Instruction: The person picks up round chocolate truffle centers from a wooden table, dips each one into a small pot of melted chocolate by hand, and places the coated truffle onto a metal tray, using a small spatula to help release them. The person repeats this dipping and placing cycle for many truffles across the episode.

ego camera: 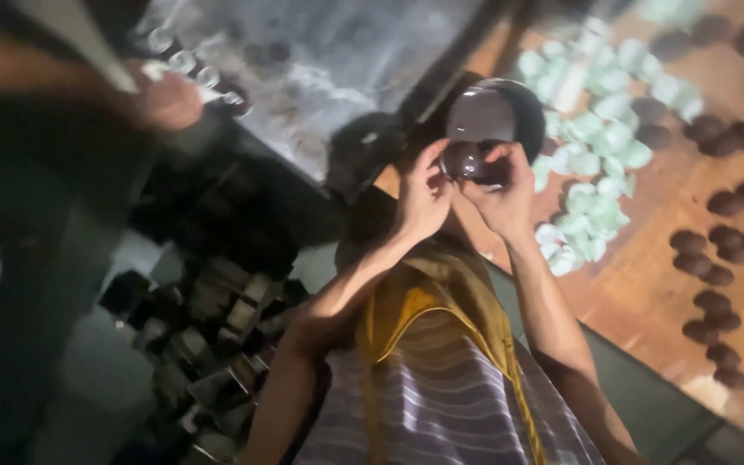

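Head view | we are holding a dark glossy bowl [490, 129] raised above the wooden board [639, 284] | left hand [424, 196] and right hand [503, 196] both pinching its foot | judging: inspecting; steady grip needed.

Between your left hand [424, 196] and right hand [503, 196] sits a small dark cup [468, 161], glossy like glazed ceramic, catching a bright highlight. Just above it, at twelve o'clock, the rounded dark bowl [494, 110] shows a smooth, shiny surface too. At three o'clock the board [647, 284] looks like reddish wood, matt and worn. On it, the pale green cups [600, 129] look smooth and faintly glossy, while the brown lumps [721, 250] look dull and rough. At six o'clock the striped cloth [441, 396] is soft, matt fabric, edged with a yellow cloth [406, 310].
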